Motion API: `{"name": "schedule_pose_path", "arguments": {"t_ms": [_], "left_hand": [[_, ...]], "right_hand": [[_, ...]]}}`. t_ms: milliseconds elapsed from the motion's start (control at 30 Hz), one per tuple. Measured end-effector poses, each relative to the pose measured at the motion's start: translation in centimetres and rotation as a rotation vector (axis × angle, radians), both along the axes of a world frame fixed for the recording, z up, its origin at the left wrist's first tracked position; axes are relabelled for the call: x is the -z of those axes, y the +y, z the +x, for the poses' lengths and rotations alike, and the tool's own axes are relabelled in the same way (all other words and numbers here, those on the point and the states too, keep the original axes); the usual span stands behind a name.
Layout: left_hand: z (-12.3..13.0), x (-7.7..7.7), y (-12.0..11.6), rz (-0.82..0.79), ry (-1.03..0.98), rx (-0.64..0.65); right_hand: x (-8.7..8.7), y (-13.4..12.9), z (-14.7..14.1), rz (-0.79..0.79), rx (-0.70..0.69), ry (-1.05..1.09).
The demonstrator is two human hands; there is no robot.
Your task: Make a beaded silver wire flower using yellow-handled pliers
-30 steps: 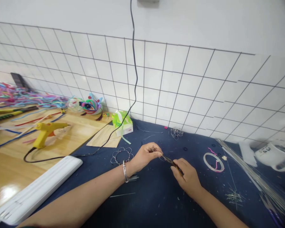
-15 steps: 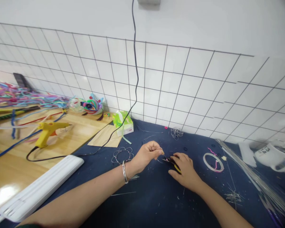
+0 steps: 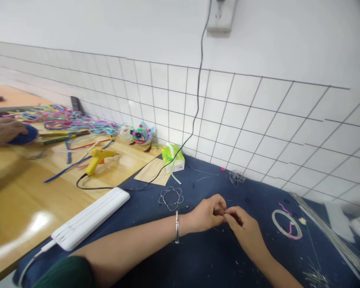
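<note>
Pinching at lower centre, the right hand (image 3: 247, 228), now without pliers, meets the pinched left hand (image 3: 206, 215): bare fingertip work, the piece between barely discernible. Wire flower (image 3: 164, 197) lies left of both.

1 small piece (image 3: 225, 212), mostly hidden, pinched where left hand (image 3: 206, 214) and right hand (image 3: 246, 228) meet, above dark blue surface (image 3: 198, 262); shape, angle unclear.

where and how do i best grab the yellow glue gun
Grip the handle, probably from the near side: it slants toward the viewer, while the nozzle points right, clear of that grip. Mind the black cord at the handle's lower end.
</note>
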State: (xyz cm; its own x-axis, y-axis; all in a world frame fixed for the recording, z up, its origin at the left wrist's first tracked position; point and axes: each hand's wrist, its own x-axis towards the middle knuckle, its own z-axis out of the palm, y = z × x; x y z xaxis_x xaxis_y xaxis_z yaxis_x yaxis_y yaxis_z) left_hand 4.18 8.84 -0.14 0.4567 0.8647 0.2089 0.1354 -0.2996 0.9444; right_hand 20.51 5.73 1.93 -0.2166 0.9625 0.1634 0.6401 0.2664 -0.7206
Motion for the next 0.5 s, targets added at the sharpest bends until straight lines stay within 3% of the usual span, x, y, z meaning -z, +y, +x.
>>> {"name": "schedule_pose_path", "arguments": {"t_ms": [233,500], "left_hand": [[-0.2,0.9,1.0,-0.107,-0.023,0.0],[-0.3,1.2,1.5,-0.082,0.114,0.016]], "right_hand": [[0.7,1.1,-0.6,0.143,0.009,-0.13],[3.0,1.6,-0.6,0.367,-0.038,-0.197]]}}
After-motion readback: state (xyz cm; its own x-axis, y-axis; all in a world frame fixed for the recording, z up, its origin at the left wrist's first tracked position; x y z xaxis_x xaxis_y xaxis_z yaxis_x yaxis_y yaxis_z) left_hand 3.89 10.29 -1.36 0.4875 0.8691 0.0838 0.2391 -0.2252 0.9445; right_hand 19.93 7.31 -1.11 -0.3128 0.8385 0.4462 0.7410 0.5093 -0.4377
